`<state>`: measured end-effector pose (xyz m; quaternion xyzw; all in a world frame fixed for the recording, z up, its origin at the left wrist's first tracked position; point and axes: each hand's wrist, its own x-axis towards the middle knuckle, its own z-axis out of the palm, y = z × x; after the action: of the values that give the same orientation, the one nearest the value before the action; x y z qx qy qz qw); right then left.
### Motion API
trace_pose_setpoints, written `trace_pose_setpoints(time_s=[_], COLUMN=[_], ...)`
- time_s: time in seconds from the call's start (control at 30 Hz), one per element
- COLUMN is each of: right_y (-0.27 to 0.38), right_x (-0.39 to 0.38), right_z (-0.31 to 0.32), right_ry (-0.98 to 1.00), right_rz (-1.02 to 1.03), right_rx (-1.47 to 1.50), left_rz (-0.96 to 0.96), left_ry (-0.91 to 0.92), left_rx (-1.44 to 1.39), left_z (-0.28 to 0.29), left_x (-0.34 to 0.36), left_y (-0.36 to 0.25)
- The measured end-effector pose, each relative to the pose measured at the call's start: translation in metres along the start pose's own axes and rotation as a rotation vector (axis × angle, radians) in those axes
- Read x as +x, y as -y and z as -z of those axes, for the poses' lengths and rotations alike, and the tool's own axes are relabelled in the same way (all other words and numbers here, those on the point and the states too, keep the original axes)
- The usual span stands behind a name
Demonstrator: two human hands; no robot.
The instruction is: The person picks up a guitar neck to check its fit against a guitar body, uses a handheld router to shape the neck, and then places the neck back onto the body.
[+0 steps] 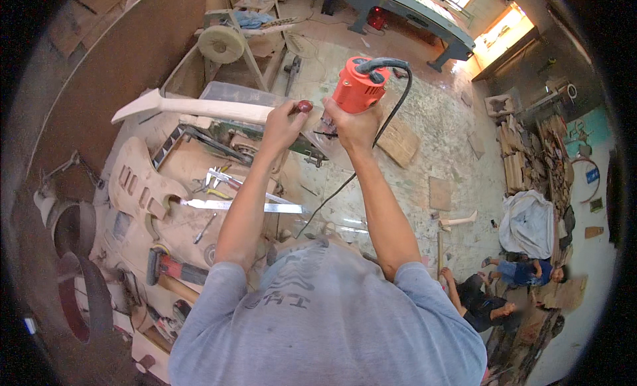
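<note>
A red corded router (358,87) is upright in my right hand (357,128), whose fingers wrap round its lower part. Its black cord loops down past my right forearm. My left hand (285,126) is closed around a dark red round knob (304,106); whether the knob belongs to the router I cannot tell. Just left of that hand, a pale wooden guitar neck (192,106) lies across the bench, its heel end partly behind my fingers. Below it rests a wooden guitar body (142,177) with cut-out slots. The router's bit is hidden.
Calipers (224,178), a steel ruler (247,205) and an angle grinder (178,268) lie on the bench at left. Sanding belts (74,293) hang beside it. A wooden board (397,142) is on the floor. Two people (488,303) are at lower right, near stacked wood (521,154).
</note>
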<state>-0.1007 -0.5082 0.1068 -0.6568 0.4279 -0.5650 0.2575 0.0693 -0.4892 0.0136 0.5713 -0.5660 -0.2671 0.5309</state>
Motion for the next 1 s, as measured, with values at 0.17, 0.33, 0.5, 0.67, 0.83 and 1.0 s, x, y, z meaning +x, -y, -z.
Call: trace_pose_setpoints(time_s=[0.17, 0.33, 0.5, 0.67, 0.83, 1.0], right_y=[0.006, 0.01, -0.022, -0.067, -0.098, -0.121], right_x=[0.009, 0.017, 0.012, -0.014, -0.039, -0.053], right_z=[0.03, 0.084, 0.129, 0.157, 0.17, 0.178], right_ry=[-0.157, -0.417, -0.514, -0.47, -0.375, -0.26], right_rz=[0.037, -0.063, -0.075, -0.195, -0.254, -0.326], right_rx=[0.19, 0.399, 0.515, 0.505, 0.578, 0.587], left_rz=[-0.009, 0.019, -0.027, -0.355, -0.643, -0.573], left_ry=[0.016, -0.084, -0.33, -0.294, 0.055, 0.185], left_rx=[-0.682, -0.706, -0.52, 0.046, 0.165, 0.354], left_z=[0.028, 0.047, 0.047, -0.03, -0.172, -0.257], left_x=[0.011, 0.008, 0.004, -0.016, -0.039, -0.039], left_y=[0.018, 0.008, -0.027, -0.157, -0.252, -0.243])
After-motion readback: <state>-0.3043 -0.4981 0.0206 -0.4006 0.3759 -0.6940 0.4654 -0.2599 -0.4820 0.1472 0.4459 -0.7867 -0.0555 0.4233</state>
